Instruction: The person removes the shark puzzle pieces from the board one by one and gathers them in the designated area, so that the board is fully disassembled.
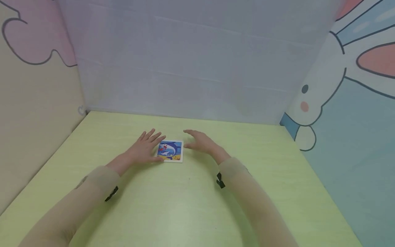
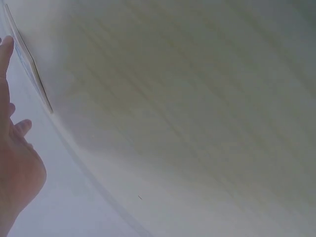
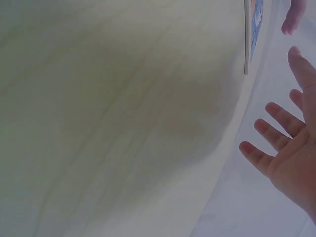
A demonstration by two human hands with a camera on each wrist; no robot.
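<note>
A small square picture board (image 1: 170, 151) with a white border lies flat on the table; it shows a blue shark-like sea animal over yellow sand. My left hand (image 1: 145, 148) is spread at its left side, thumb and a fingertip at or just over the board's edge; whether they touch cannot be told. To the right of the board, my right hand (image 1: 201, 141) hovers with fingers extended and nothing in it. In the right wrist view the right hand (image 3: 289, 143) has its fingers apart, and the board (image 3: 254, 29) appears edge-on beyond the thumb.
The pale yellow-green table (image 1: 172, 206) reaches back to a light grey-lilac cloth wall (image 1: 185, 68). Side walls with cartoon drawings, a rabbit (image 1: 321, 85) on the right one, flank it. Each sleeve has a dark strap (image 1: 220, 180) near the wrist.
</note>
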